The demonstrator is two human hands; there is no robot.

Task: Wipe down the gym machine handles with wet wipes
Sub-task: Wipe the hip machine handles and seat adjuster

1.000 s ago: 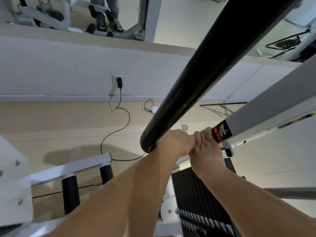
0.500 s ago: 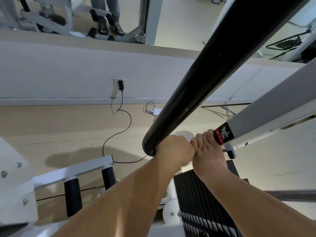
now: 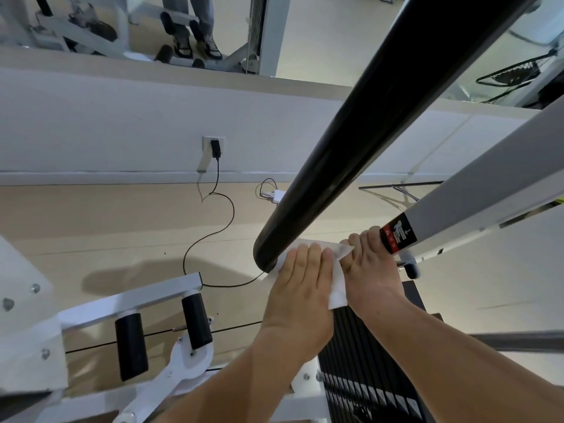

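Where the black handle (image 3: 366, 141) ends, low in the middle of the view, a white wipe (image 3: 337, 288) is spread just under its rounded tip. The left hand (image 3: 300, 288) lies flat on the wipe, its fingers (image 3: 314, 254) straight and side by side, with the tips close to the handle's end. The wipe shows beyond the fingertips and hangs down along that hand's right edge. The right hand (image 3: 372, 273) is just beside it, with the hanging strip of wipe between the two hands. Its fingers (image 3: 370, 239) point up and touch the white frame (image 3: 488, 184) by the red-and-black label (image 3: 398, 238). A corner of the wipe meets them, but the thumb is hidden, so I cannot tell whether they pinch it. Below the hands is a dark weight stack (image 3: 354, 355). On the floor a black cable (image 3: 233, 212) runs from a wall socket (image 3: 213, 145).
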